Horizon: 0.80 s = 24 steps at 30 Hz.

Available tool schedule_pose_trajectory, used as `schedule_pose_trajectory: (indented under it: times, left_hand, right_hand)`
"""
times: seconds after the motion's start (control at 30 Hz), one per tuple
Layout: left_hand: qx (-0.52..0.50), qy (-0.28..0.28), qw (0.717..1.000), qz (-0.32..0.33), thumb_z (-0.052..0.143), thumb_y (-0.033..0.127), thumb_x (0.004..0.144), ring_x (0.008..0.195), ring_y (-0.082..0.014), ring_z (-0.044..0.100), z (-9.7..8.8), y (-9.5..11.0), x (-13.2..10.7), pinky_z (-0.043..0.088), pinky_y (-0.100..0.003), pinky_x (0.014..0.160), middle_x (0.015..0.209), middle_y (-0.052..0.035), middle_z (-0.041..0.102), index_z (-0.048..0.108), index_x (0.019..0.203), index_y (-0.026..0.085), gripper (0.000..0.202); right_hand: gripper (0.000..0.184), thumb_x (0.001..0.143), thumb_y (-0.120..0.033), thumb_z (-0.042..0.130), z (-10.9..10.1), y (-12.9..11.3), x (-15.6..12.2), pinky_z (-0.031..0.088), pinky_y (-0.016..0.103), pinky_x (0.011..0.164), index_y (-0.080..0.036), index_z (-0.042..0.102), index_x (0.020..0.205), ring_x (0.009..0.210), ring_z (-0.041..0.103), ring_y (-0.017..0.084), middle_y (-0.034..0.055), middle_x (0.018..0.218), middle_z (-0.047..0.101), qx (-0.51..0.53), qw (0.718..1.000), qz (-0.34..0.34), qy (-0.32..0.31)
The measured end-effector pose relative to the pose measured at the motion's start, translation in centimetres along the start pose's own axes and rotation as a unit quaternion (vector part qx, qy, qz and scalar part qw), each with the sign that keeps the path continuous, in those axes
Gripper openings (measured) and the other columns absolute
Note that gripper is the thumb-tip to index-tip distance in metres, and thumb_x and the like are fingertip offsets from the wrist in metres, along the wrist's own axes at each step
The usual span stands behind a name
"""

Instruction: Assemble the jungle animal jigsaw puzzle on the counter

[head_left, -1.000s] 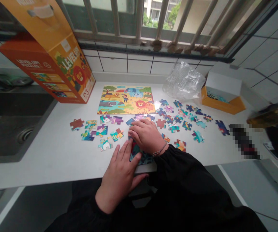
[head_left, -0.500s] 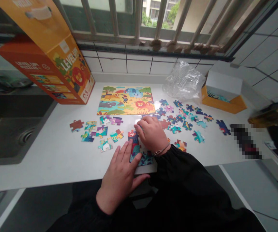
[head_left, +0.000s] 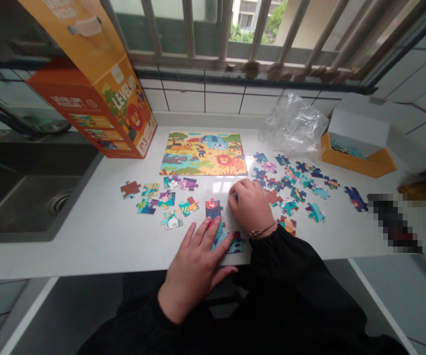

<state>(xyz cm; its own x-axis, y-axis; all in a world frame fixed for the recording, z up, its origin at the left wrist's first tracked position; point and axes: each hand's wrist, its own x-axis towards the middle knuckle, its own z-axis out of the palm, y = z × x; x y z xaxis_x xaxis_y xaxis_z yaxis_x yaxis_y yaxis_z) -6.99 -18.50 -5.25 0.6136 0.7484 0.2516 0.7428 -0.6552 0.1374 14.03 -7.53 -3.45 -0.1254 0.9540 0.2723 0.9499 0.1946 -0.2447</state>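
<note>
My left hand point(head_left: 194, 264) lies flat with its fingers spread on a small block of joined puzzle pieces point(head_left: 214, 222) at the front edge of the white counter point(head_left: 87, 236). Just right of that block, my right hand point(head_left: 251, 207) is curled knuckles-up; a bit of blue shows at its fingertips, but what it holds is hidden. Loose pieces point(head_left: 166, 199) lie to the left and more loose pieces point(head_left: 297, 190) to the right. A finished animal puzzle picture point(head_left: 203, 153) lies further back.
A tall orange puzzle box point(head_left: 112, 98) leans at the back left beside a dark sink point(head_left: 31, 197). A crumpled clear bag point(head_left: 290, 123) and an open small orange box point(head_left: 357, 148) sit at the back right. A window with bars runs behind.
My right hand has drawn off the joined block to its right side, uncovering the block's top piece. My left hand stays flat on the block. The view shifted slightly.
</note>
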Motion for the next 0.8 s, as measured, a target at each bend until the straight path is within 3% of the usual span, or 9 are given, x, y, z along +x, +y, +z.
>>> schedule_pose_trajectory:
  times: [0.23, 0.37, 0.5, 0.57, 0.67, 0.8]
  left_hand:
    - [-0.007, 0.005, 1.0, -0.004, 0.065, 0.068, 0.104, 0.159, -0.0432, 0.048, -0.3, 0.1, 0.0, 0.044, -0.066, 0.125, 0.175, -0.0189, 0.048, 0.06, 0.163, 0.032, 0.069]
    - [-0.01, 0.019, 1.0, -0.001, 0.066, 0.069, 0.103, 0.159, -0.044, 0.048, -0.2, 0.1, 0.0, 0.044, -0.065, 0.125, 0.176, -0.0192, 0.047, 0.058, 0.164, 0.029, 0.073]
    - [-0.004, 0.051, 0.999, -0.001, 0.062, 0.063, 0.108, 0.159, -0.0423, 0.048, 0.1, 0.1, -0.1, 0.044, -0.062, 0.126, 0.174, -0.0196, 0.049, 0.058, 0.163, 0.018, 0.071]
    - [0.0, 0.069, 0.998, 0.003, 0.06, 0.059, 0.11, 0.155, -0.0398, 0.052, 0.2, 0.1, -0.2, 0.046, -0.059, 0.125, 0.17, -0.0197, 0.055, 0.061, 0.157, 0.014, 0.065]
    - [-0.003, 0.098, 0.995, 0.006, 0.062, 0.056, 0.11, 0.146, -0.0373, 0.06, 0.2, 0.1, -0.4, 0.051, -0.056, 0.12, 0.162, -0.0199, 0.063, 0.069, 0.145, 0.014, 0.055]
    - [-0.011, 0.133, 0.991, 0.019, 0.068, 0.05, 0.107, 0.127, -0.0342, 0.069, 0.1, 0.1, -0.4, 0.057, -0.052, 0.108, 0.143, -0.0173, 0.075, 0.076, 0.128, 0.019, 0.037]
  right_hand:
    - [0.013, 0.099, -0.016, 0.063, 0.1, 0.2, 0.1, 0.047, 0.045, 0.094, -0.023, 0.074, 0.1, 0.107, 0.059, 0.033, 0.0128, 0.11, 0.073, 0.005, 0.999, 0.03, 0.017]
    - [0.013, 0.101, -0.018, 0.063, -1.4, 0.5, -0.9, 0.048, 0.045, 0.099, -0.022, 0.074, 0.106, 0.111, 0.063, 0.031, 0.0121, 0.115, 0.075, 0.065, 0.995, 0.015, 0.075]
    - [0.011, 0.106, -0.027, 0.063, -4.4, 2.3, -5.3, 0.049, 0.047, 0.106, -0.023, 0.072, 0.11, 0.116, 0.068, 0.03, 0.0106, 0.118, 0.076, 0.094, 0.981, 0.005, 0.171]
    - [0.011, 0.108, -0.03, 0.062, -5.8, 3.8, -8.3, 0.05, 0.047, 0.105, -0.023, 0.07, 0.11, 0.113, 0.069, 0.03, 0.0093, 0.115, 0.078, 0.073, 0.98, 0.019, 0.186]
    - [0.013, 0.109, -0.033, 0.062, -7.0, 6.2, -12.8, 0.051, 0.045, 0.101, -0.024, 0.071, 0.11, 0.108, 0.071, 0.029, 0.0082, 0.111, 0.079, 0.037, 0.98, 0.041, 0.19]
    - [0.015, 0.109, -0.034, 0.061, -7.0, 9.0, -17.3, 0.052, 0.046, 0.097, -0.023, 0.071, 0.111, 0.104, 0.071, 0.029, 0.0092, 0.109, 0.079, 0.005, 0.986, 0.053, 0.158]
